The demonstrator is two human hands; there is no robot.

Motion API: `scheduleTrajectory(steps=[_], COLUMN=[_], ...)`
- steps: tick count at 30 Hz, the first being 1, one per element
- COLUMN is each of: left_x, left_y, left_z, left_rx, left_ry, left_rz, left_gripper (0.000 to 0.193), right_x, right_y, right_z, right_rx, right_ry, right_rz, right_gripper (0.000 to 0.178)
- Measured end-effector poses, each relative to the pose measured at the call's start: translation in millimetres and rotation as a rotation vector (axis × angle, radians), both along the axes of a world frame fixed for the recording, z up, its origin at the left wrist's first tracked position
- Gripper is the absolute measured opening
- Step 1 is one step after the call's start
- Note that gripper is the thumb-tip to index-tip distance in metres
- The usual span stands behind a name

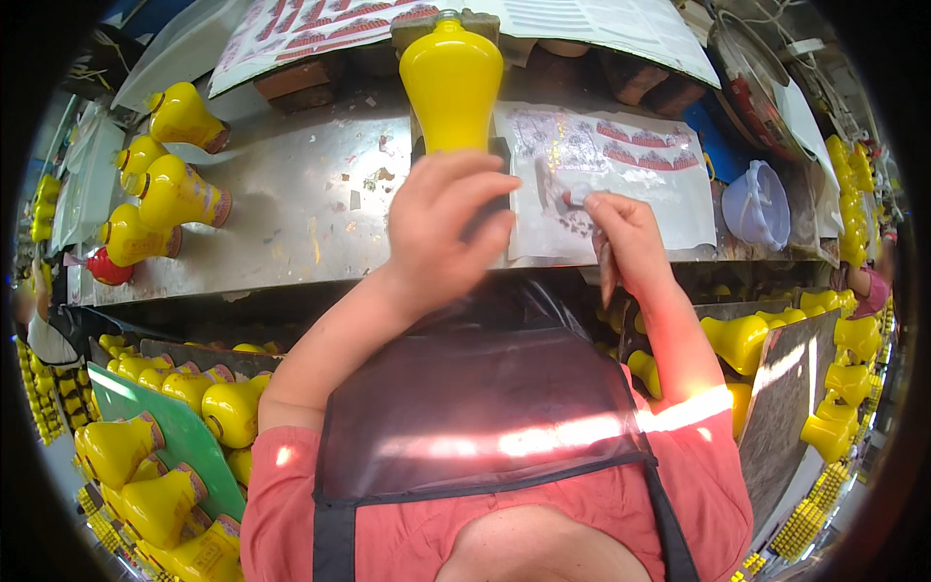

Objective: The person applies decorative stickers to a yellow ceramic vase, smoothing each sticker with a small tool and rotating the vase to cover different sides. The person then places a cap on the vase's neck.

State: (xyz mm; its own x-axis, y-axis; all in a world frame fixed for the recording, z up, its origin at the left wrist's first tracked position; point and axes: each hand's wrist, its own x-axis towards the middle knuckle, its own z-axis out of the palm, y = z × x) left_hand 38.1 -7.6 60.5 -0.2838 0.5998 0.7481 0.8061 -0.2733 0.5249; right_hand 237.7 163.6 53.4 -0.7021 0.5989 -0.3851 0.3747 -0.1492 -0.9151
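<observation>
A glossy yellow bottle [452,82] lies on a holder in front of me, its narrow neck pointing away. My left hand [444,221] is over the bottle's near end, fingers curved and apart, slightly blurred; it covers that end, so whether it touches the bottle is unclear. To the right, my right hand [628,238] is closed in a pinch above a white decal sheet [669,209] with red and purple printed patterns. A small pale piece shows at its fingertips and a dark brownish strip hangs below; I cannot make out what either is.
Several yellow bottles [179,194] and a red round item [109,266] stand at the metal table's [291,213] left. A lilac bucket [757,206] is at the right. A large patterned sheet [621,29] lies across bricks [301,82] behind. More bottles fill boxes beside me, near a green board [160,427].
</observation>
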Motion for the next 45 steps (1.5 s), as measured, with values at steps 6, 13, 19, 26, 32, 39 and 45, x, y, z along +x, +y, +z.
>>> scheduleTrajectory(steps=[6, 13, 19, 26, 32, 39, 45], left_x=[21, 6, 1, -32, -76, -93, -95], left_y=[24, 11, -3, 20, 49, 64, 68], left_z=[5, 8, 24, 33, 13, -14, -25], left_rx=[-0.049, 0.050, -0.102, -0.054, 0.012, -0.042, 0.047], left_ry=[0.212, 0.167, -0.409, -1.154, -1.012, -0.789, -1.044], left_rz=[0.071, 0.089, -0.039, -0.062, 0.068, 0.249, 0.189], left_gripper=[0.040, 0.028, 0.008, 0.014, 0.011, 0.014, 0.040], right_x=[-25, -34, -59, -113, -158, -164, -168], right_y=[-29, -29, -13, 24, 33, 40, 50], right_z=[54, 63, 70, 77, 64, 52, 51], right_rx=[-0.339, -0.334, 0.293, 0.225, 0.302, 0.417, 0.385], right_ry=[0.188, 0.151, 0.198, 0.152, 0.116, 0.050, 0.247], right_rz=[-0.095, 0.053, 0.199, 0.265, 0.256, 0.144, 0.013], right_gripper=[0.038, 0.050, 0.051, 0.017, 0.022, 0.023, 0.028])
